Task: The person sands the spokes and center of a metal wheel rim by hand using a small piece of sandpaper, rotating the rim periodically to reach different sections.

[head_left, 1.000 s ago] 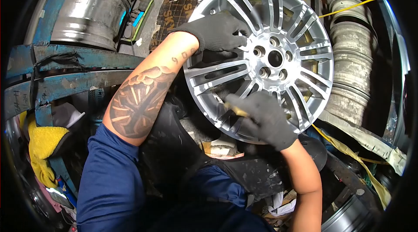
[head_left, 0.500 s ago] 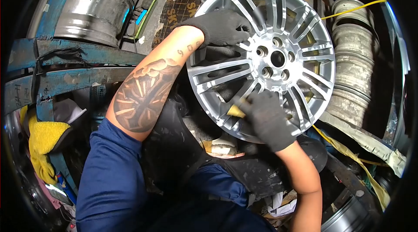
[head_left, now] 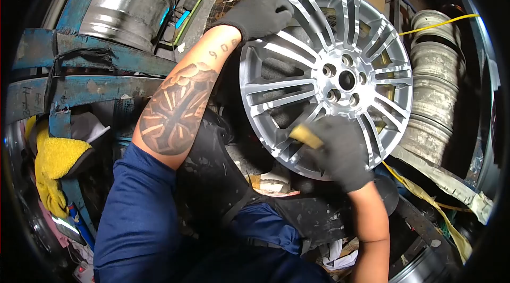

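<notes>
A silver multi-spoke wheel rim [head_left: 347,79] faces up in front of me. My left hand [head_left: 260,16], in a dark glove, rests at the rim's upper left edge with its fingers curled; whether it grips the edge is hard to make out. Over the lower spokes, my right hand [head_left: 340,150], also gloved and blurred by motion, holds a small yellow piece [head_left: 306,137] that looks like a pad or folded sheet. The hub with its centre hole and several bolt holes is uncovered between the hands.
Several worn rims [head_left: 433,81] are stacked on the right. Blue metal bars [head_left: 95,91] run along the left, with a yellow cloth [head_left: 61,161] hanging there. A metal barrel-like rim [head_left: 125,9] and a green-edged tray [head_left: 186,17] stand at upper left.
My left hand has moved from the spokes up and left to the rim's edge. My right hand, with the yellow piece, has shifted slightly right and down. The view has shifted a little.
</notes>
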Demonstrator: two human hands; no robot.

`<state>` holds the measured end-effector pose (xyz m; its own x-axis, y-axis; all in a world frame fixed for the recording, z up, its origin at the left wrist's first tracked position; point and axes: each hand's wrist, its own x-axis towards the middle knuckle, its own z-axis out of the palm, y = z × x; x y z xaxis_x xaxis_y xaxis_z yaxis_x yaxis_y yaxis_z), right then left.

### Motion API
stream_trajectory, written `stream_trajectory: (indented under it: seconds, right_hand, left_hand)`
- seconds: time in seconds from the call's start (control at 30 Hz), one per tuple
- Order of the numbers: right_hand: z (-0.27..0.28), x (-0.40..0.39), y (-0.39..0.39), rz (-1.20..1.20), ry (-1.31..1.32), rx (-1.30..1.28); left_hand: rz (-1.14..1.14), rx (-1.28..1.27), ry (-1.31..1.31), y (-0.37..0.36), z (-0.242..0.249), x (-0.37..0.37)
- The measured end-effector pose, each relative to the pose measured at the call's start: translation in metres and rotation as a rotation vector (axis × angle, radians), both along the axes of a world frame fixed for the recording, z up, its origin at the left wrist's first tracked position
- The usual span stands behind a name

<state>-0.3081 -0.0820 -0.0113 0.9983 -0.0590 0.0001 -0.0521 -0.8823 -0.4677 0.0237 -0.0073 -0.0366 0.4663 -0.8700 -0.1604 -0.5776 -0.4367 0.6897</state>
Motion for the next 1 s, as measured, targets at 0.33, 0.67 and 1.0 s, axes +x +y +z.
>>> stream_trajectory:
  seconds: [0.33, 0.67, 1.0]
  right_hand:
    - [0.006, -0.110, -0.189, -1.073, 0.392, 0.552]
    - [-0.017, -0.094, -0.180, -1.248, 0.018, 0.969]
    - [-0.040, -0.078, -0.216, -1.104, -0.126, 0.416]
  left_hand:
    - [0.263, -0.154, 0.683, -0.003, -0.019, 0.005]
    - [0.435, -0.189, 0.794, -0.020, -0.023, -0.007]
    - [0.393, -0.201, 0.992, 0.022, -0.022, -0.029]
